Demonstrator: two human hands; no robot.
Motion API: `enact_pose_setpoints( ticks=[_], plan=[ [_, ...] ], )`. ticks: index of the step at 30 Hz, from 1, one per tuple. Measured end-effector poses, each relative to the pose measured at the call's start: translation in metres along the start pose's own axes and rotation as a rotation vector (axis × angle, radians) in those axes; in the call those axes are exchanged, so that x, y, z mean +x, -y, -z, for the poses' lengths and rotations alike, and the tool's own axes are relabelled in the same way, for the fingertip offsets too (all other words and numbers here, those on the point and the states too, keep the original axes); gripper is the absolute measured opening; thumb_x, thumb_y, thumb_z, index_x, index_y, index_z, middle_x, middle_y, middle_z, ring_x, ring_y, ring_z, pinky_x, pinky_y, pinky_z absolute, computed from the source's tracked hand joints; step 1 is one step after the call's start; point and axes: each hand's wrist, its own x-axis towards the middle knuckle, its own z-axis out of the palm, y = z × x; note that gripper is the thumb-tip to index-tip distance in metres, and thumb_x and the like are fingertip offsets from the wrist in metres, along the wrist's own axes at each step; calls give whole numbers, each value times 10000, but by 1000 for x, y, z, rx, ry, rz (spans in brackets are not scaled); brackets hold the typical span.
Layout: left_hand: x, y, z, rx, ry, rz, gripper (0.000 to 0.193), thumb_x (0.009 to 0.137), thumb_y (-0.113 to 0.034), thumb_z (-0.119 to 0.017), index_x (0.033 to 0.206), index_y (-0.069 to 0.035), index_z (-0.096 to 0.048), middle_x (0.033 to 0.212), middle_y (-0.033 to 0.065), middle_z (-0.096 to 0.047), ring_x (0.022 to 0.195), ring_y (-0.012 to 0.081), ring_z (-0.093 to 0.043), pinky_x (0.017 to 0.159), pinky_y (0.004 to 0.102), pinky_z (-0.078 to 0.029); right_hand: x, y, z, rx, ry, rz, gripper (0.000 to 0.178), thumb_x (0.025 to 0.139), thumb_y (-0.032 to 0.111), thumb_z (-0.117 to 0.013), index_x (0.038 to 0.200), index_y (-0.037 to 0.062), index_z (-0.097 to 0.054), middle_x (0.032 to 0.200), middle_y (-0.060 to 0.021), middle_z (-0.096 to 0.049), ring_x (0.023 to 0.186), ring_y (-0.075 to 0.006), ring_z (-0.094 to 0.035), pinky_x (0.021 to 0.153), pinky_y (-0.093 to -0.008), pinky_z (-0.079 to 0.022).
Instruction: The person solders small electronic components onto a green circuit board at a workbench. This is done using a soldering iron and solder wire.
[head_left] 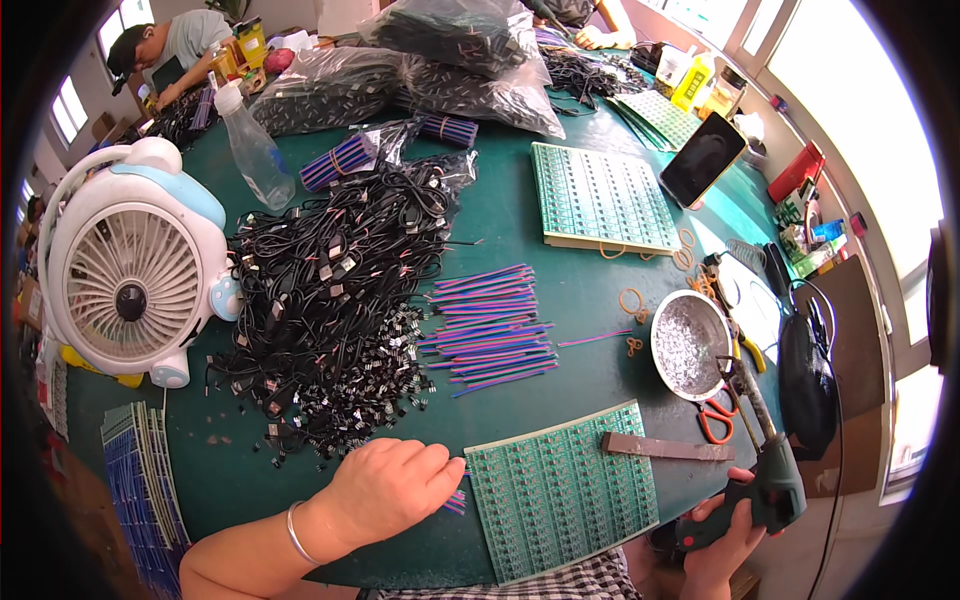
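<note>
My left hand [395, 490] is closed above the table, beside the left edge of a green circuit board panel [565, 500]. Ends of thin coloured wires [456, 502] poke out by its fingertips; the grip itself is partly hidden. My right hand [728, 545] is wrapped round the handle of a dark green soldering gun [778, 485], right of the panel. Its long barrel points up to the rim of a metal bowl [664, 345] with shiny silvery contents. Across the panel's right part lies a brown bar [660, 447], overhanging that edge.
Purple and blue wires [492, 325] and a heap of black cables [330, 270] lie ahead. A white fan [130, 290] stands left, a bottle [255, 150] behind it. Stacked panels [605, 200], a phone [704, 160] and orange-handled scissors [715, 422] are right. Another person [185, 55] works far left.
</note>
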Motion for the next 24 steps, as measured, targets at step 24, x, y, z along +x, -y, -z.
enact_pose_setpoints(
  ticks=[24],
  plan=[
    [-25, -41, -7, -1883, -55, 939, 246, 952, -159, -432, 1164, -40, -392, 1019, 165, -603, 797, 161, -612, 678, 307, -523, -33, -6, 2, 72, 513, -185, 311, 867, 164, -572, 1125, -6, -536, 794, -79, -617, 618, -148, -551, 545, -274, -450]
  ],
)
